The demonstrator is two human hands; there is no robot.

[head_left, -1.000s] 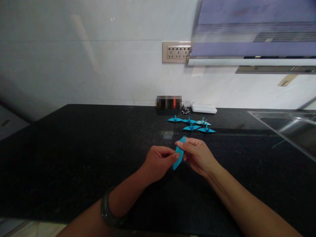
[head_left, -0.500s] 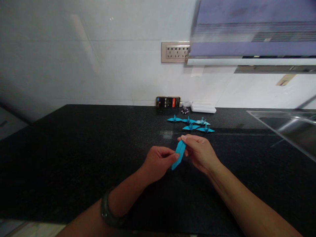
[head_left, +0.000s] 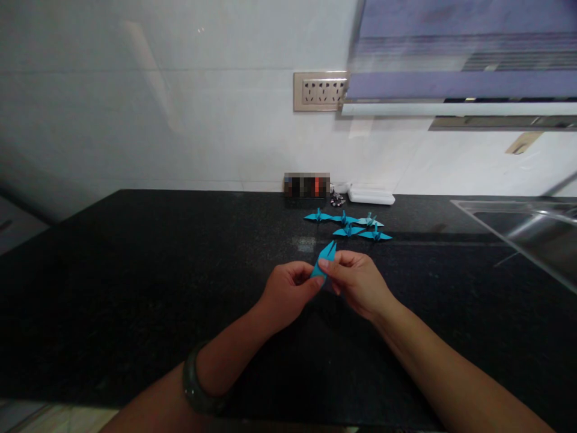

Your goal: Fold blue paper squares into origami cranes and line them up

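A folded piece of blue origami paper (head_left: 327, 251) is held above the dark counter, its split, pointed end facing away from me. My left hand (head_left: 291, 294) pinches its near end between thumb and fingers. From the right, my right hand (head_left: 358, 281) grips its middle, the thumb lying on top and the fingers behind. Both hands hide part of the paper's lower half. Beyond them, several finished blue paper cranes (head_left: 348, 231) stand in two short rows, and one crane (head_left: 370, 221) among them is paler.
Against the wall lean a phone (head_left: 307, 185), blurred out, and a white oblong object (head_left: 371, 195). Between them lies a small beaded item (head_left: 337, 199). A metal sink (head_left: 532, 228) is set into the black counter (head_left: 157, 270) at right. A socket panel (head_left: 321, 92) is above.
My right hand has moved from the paper's far tip down to its middle, closer to my left hand. The paper's far end now shows a split point. The cranes have not moved.
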